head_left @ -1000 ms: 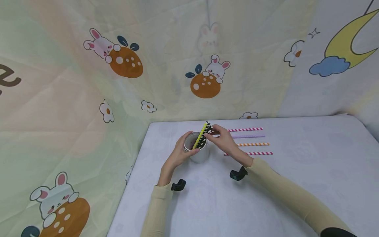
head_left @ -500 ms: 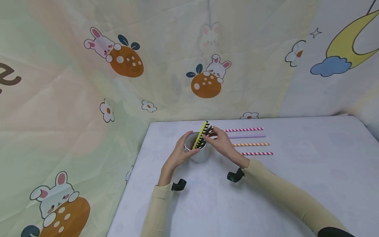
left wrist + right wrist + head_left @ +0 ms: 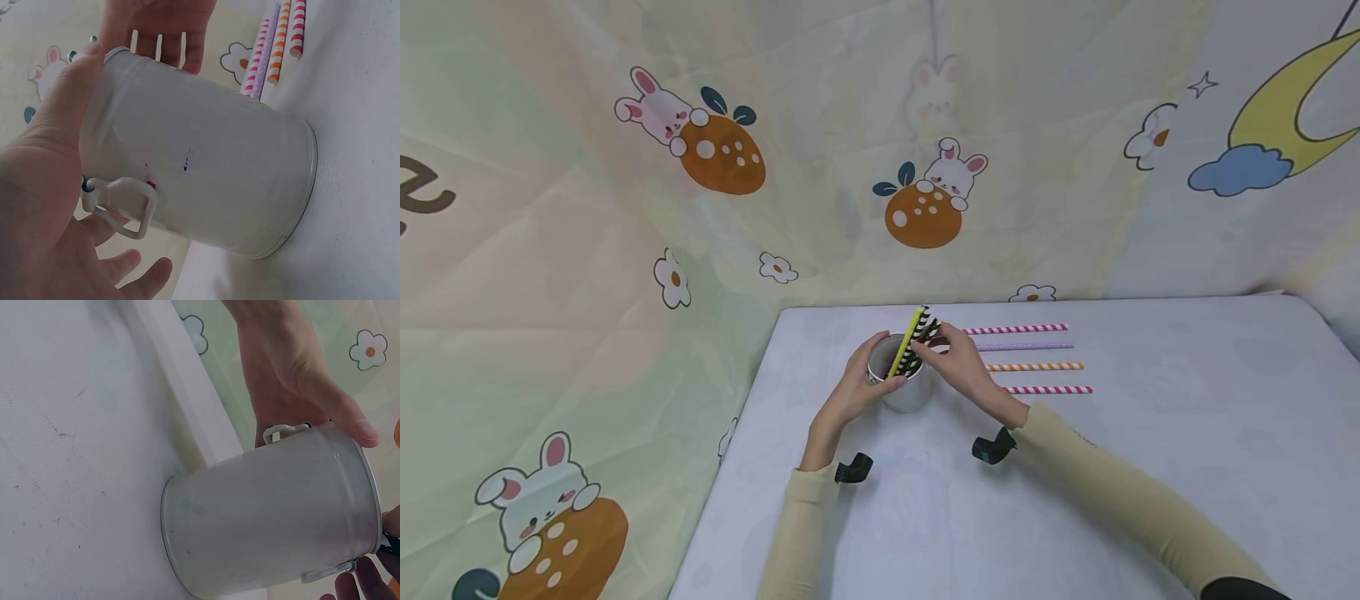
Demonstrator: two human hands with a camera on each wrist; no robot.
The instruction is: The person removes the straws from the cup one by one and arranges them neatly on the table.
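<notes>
A whitish metal bucket (image 3: pixel 904 398) with small side handles stands on the table. My left hand (image 3: pixel 852 385) holds it from the left, thumb (image 3: pixel 69 94) at the rim and fingers round the side. Out of its mouth lean a yellow paper straw (image 3: pixel 905 343) and several black-and-white patterned straws (image 3: pixel 922 319). My right hand (image 3: pixel 964 365) pinches the black-and-white straws at the right of the rim; how many lie between the fingertips cannot be told. In the right wrist view, a dark bit of straw (image 3: pixel 390 542) shows between its fingers.
Right of the bucket lie several straws in a row: red-striped (image 3: pixel 1022 328), lilac (image 3: pixel 1030 346), orange-striped (image 3: pixel 1041 367) and another red-striped straw (image 3: pixel 1052 389). My right hand covers their left ends. A printed cloth (image 3: pixel 835 167) hangs behind the white table (image 3: pixel 1165 433).
My right wrist and forearm have shifted slightly left, with the fingers staying at the straws by the rim. The left hand and bucket look the same.
</notes>
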